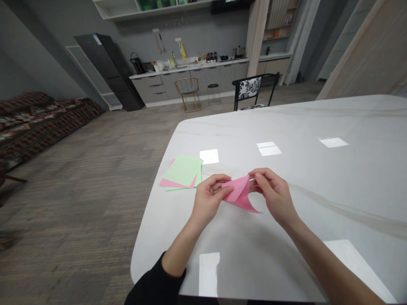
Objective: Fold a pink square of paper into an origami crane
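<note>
I am watching two bare hands at work: the left hand (208, 199) and the right hand (275, 195) are both pinching one folded pink paper sheet (238, 195), their grip narrow, and I cannot tell whether its lower tip is touching the white marble-patterned worktop (318, 199). Just beside the left hand, a small pile is lying on the worktop: one green paper sheet (182, 170) is resting on top, with pink paper (168, 183) showing beneath it. I cannot count the lower sheets exactly. Beyond the worktop, the grey floor (79, 190) is stretching toward one patterned sofa (34, 118), one tall black cabinet (108, 70), one long kitchen counter (190, 70), one gold chair (187, 95), one black stool (213, 93) and one black chair with a floral back (251, 91).
</note>
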Available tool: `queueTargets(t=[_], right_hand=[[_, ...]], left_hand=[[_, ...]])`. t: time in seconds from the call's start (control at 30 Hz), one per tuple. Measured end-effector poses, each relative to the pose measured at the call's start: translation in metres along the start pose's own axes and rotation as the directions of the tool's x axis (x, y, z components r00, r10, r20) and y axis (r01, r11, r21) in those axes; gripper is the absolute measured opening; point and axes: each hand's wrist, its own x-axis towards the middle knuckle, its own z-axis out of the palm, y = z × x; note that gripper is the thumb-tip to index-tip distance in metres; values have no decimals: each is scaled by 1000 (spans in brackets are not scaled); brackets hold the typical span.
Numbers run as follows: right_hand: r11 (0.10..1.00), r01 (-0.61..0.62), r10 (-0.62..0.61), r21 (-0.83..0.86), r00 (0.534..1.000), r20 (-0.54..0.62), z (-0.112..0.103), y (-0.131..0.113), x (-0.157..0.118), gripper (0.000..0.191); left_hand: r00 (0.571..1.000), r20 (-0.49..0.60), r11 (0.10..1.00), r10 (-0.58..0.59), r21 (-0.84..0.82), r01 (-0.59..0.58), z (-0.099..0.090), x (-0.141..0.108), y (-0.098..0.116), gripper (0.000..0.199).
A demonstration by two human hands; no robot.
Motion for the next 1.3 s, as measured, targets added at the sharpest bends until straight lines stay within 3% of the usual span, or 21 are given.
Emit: queueTargets(t=[0.13, 0.23, 0.47, 0.67, 0.9, 1.1, 1.3], right_hand=[[997, -59, 63, -42, 992, 107, 0, -1, -1, 29], [991, -55, 77, -124, 981, 177, -1, -1, -1, 19], [974, 6, 23, -225, 992, 125, -1, -3, -2, 10], [932, 53, 10, -359, 985, 172, 2, -9, -6, 16], [940, 78, -20, -332, 984, 177, 2, -6, -5, 18], [964, 16, 31, -265, 984, 173, 5, 1, -4, 16], [985, -10, 39, -175, 986, 163, 3, 5, -4, 16]], left_hand=[[999, -38, 998, 8, 55, -5, 0, 0, 0, 18], [998, -42, 995, 39, 98, -34, 1, -1, 1, 13], [996, -76, 993, 51, 110, -43, -2, 1, 2, 15], [998, -53, 990, 22, 141, -14, 1, -1, 4, 11], [1000, -13, 997, 2, 82, -1, 1, -2, 5, 12], [998, 53, 997, 20, 71, -23, 2, -3, 5, 11], [1000, 16, 1000, 12, 12, -12, 3, -3, 4, 13]])
